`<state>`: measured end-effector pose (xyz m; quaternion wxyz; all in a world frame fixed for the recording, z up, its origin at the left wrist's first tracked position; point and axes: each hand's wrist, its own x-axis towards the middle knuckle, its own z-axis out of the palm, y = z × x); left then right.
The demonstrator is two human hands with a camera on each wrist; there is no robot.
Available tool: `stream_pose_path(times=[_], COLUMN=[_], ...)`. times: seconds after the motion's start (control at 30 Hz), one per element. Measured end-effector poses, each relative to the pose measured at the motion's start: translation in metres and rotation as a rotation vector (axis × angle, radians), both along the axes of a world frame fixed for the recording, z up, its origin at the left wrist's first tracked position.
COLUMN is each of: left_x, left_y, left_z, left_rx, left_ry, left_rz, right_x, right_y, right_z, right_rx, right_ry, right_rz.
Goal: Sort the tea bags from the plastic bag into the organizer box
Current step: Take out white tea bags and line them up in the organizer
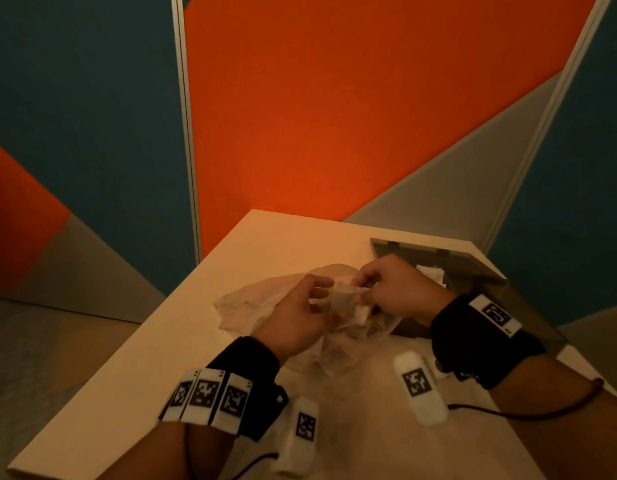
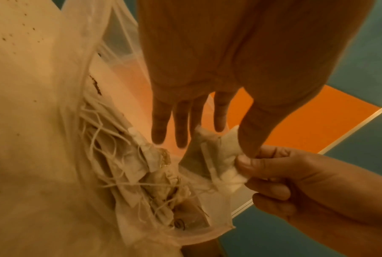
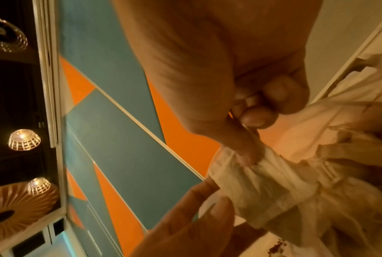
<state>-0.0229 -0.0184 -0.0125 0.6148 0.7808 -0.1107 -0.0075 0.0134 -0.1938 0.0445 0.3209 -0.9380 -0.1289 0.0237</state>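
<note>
We see both hands meeting above a crumpled, translucent thin plastic bag (image 1: 246, 306) that lies near the middle of the pale cream tabletop (image 1: 134, 344). The right hand (image 1: 395, 289) has its grip closed on a small pale paper tea bag (image 1: 341, 299): in the left wrist view its thumb and curled fingers pinch one end of that tea bag (image 2: 216, 156), which is held up just over the bag's open mouth. The left hand (image 1: 296, 320) meets the same tea bag from the other side; in the left wrist view its thumb tip (image 2: 250, 139) rests against the paper right beside the right thumb, while its fingers (image 2: 181, 121) stretch out straight and relaxed, so its grip is loose rather than clenched.

Inside the plastic bag (image 2: 53, 121) we see a heap of more tea bags (image 2: 128, 173), tangled with their white strings.

The organizer box (image 1: 470, 268), grey with a hinged lid standing open, sits at the far right of the tabletop, just behind the right hand, and something white lies in it.

Both wrists wear black bands (image 1: 480, 341) bearing white blocks printed with black square patterns. Behind the tabletop stand wall panels in orange, teal and grey (image 1: 335, 98).
</note>
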Motion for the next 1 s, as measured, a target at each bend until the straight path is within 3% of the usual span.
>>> stream_pose_path(times=[0.17,0.37,0.5,0.6,0.7,0.77,1.0], left_x=[-0.001,0.001,0.006,0.009,0.010,0.011,0.012], left_y=[-0.012,-0.019,-0.025,-0.027,-0.027,-0.026,-0.019], left_z=[0.002,-0.005,-0.009,-0.010,-0.010,-0.011,-0.014], left_rx=[-0.094,-0.168,-0.294,-0.373,-0.453,-0.473,-0.493], left_ry=[-0.018,0.176,0.288,0.338,0.362,0.363,0.361], left_rz=[0.036,0.089,0.181,0.211,0.177,0.158,0.224], right_x=[-0.004,-0.003,0.003,0.001,-0.002,-0.001,0.002], right_y=[-0.005,-0.023,-0.023,-0.017,-0.010,-0.007,-0.011], right_z=[-0.006,-0.026,-0.038,-0.041,-0.043,-0.046,-0.044], right_rx=[0.112,0.236,0.364,0.381,0.378,0.356,0.472], right_ry=[0.047,0.186,0.181,0.222,0.293,0.249,0.238], right_rz=[-0.020,-0.120,-0.173,-0.126,-0.059,-0.027,-0.117])
